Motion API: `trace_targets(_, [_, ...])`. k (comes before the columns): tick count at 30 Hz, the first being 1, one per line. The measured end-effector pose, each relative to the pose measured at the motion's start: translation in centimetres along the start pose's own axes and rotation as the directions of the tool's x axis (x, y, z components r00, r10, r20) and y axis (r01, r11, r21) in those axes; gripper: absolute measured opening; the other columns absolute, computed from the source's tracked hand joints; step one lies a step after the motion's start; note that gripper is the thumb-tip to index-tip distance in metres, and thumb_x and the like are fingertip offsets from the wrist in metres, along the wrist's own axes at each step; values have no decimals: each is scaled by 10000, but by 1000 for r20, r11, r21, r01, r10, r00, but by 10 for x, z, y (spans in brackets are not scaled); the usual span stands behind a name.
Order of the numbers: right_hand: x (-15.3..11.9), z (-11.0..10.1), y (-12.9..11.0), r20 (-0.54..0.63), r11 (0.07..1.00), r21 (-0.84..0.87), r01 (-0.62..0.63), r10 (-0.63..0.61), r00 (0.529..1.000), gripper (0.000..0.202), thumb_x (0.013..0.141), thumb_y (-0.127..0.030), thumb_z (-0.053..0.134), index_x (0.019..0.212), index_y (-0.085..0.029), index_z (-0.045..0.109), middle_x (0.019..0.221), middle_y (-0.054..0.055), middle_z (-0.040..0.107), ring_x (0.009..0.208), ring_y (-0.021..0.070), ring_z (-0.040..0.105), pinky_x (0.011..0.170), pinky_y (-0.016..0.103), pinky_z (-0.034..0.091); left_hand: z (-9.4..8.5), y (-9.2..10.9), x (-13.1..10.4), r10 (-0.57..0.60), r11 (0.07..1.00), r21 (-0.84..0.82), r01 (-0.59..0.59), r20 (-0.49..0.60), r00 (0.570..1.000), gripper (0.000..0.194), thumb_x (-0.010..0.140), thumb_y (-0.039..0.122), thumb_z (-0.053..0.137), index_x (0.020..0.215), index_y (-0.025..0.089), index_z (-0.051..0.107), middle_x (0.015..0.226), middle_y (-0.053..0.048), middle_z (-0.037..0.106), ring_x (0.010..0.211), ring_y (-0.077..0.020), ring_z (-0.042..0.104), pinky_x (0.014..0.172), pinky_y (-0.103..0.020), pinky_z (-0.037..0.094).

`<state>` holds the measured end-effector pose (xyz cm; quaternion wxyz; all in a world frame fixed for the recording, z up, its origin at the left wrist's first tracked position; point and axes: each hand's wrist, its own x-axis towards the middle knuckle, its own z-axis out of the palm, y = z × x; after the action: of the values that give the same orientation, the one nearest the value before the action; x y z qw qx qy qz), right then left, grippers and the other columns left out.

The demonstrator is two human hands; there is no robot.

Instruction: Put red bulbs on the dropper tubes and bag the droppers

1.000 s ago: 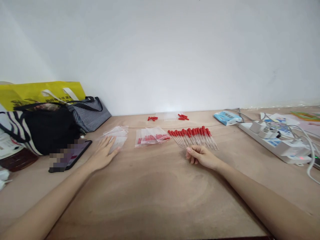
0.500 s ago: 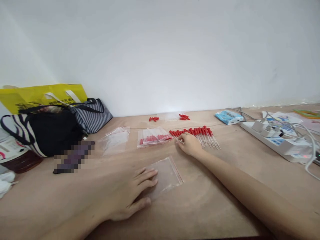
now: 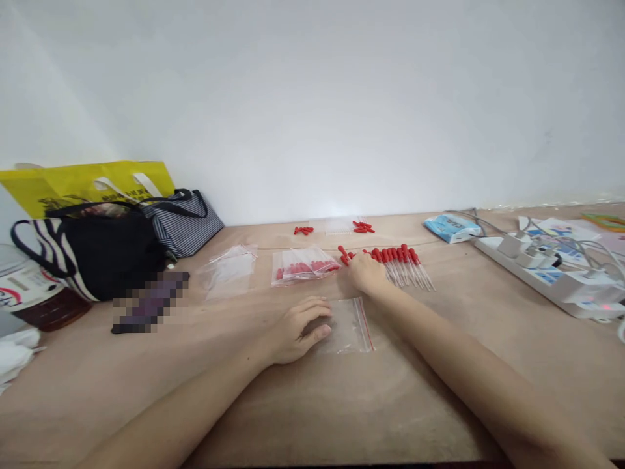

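A row of glass droppers (image 3: 406,267) with red rubber bulbs lies on the table, thin tubes toward me. My right hand (image 3: 365,272) is at the row's left end, its fingers curled down around a dropper whose red bulb (image 3: 342,250) sticks up tilted beside them. The hand itself hides the grip and several droppers. A clear zip bag (image 3: 347,329) with a red seal strip lies flat nearer to me, its mouth to the right. Over its left edge rests my left hand (image 3: 301,329), thumb apart from the slightly bent fingers.
Filled zip bags with red bulbs (image 3: 303,267) lie left of the row, flat clear bags (image 3: 230,270) farther left. Loose red bulbs (image 3: 364,227) lie near the wall. A power strip (image 3: 532,273) and blue packet (image 3: 452,228) are right; a black bag (image 3: 114,254) is left.
My left hand has moved forward and right, its fingers closer together, and the bag has shifted slightly right. My right hand has curled in at the droppers, and the leftmost bulbs have been disturbed.
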<state>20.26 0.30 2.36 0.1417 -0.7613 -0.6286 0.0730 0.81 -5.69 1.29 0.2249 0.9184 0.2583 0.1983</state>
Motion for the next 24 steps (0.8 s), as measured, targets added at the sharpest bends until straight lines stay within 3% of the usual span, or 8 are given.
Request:
trace_targets(3, [-9, -8, 29, -31, 994, 83, 74, -71, 997, 216, 824, -233, 394, 932, -100, 526, 883, 151, 611, 807, 192, 591, 637, 252, 413, -7, 4, -7, -45, 999, 1, 45, 47, 998, 333, 806, 307, 503, 1120, 197, 501, 1211, -74, 496, 1174, -215, 395, 974, -380, 338])
trace_targets(4, [-13, -9, 41, -87, 971, 188, 144, -130, 988, 196, 826, -245, 389, 895, -111, 513, 823, 129, 610, 750, 183, 587, 613, 255, 410, -9, 5, -9, -73, 997, 9, 72, 81, 994, 393, 785, 322, 531, 1157, 207, 480, 1251, -73, 465, 1186, -228, 382, 980, -397, 329])
trace_targets(7, [-27, -4, 74, -220, 824, 486, 291, -207, 953, 204, 797, -275, 419, 953, -145, 438, 656, 26, 552, 593, 153, 542, 547, 261, 406, -9, 5, -8, -134, 991, 36, 130, 154, 979, 513, 763, 357, 556, 1238, 226, 411, 1317, -67, 400, 1215, -244, 347, 999, -428, 294])
trace_targets(10, [-41, 4, 91, -183, 614, 753, 237, -151, 971, 546, 744, -302, 484, 1199, -148, 224, 580, -60, 474, 435, 118, 476, 439, 247, 396, -3, 2, 1, -125, 991, 59, 117, 167, 978, 517, 771, 375, 546, 1245, 223, 406, 1330, -66, 385, 1227, -236, 331, 1016, -423, 268])
trace_targets(12, [-49, 6, 91, -109, 489, 860, 149, -111, 988, 751, 689, -292, 537, 1273, -174, 79, 570, -90, 455, 389, 105, 466, 393, 234, 398, 0, 0, 7, -116, 992, 71, 106, 153, 981, 511, 769, 387, 547, 1234, 217, 420, 1329, -70, 386, 1228, -237, 328, 1023, -423, 255])
trace_targets(15, [-57, 5, 85, -15, 389, 921, 30, -41, 999, 859, 626, -260, 562, 1291, -194, 23, 565, -101, 464, 407, 111, 506, 387, 235, 437, 3, -2, 10, -118, 992, 65, 110, 133, 984, 492, 783, 397, 528, 1229, 219, 425, 1323, -72, 393, 1231, -242, 322, 1019, -430, 260])
trace_targets(20, [-60, 6, 78, 2, 380, 924, -36, 90, 996, 871, 593, -216, 546, 1281, -150, 15, 539, -106, 468, 420, 129, 540, 399, 254, 488, 0, -5, 5, -76, 997, 27, 74, 82, 994, 379, 828, 261, 439, 1204, 220, 440, 1301, -57, 407, 1249, -217, 282, 1019, -408, 268])
trace_targets(24, [-62, 8, 75, 5, 366, 929, -52, 126, 992, 867, 607, -181, 540, 1279, -150, -8, 540, -96, 483, 438, 143, 566, 428, 269, 517, -2, -3, 4, -102, 994, 35, 100, 79, 992, 465, 751, 202, 511, 1208, 228, 430, 1262, -58, 437, 1191, -228, 360, 999, -409, 294])
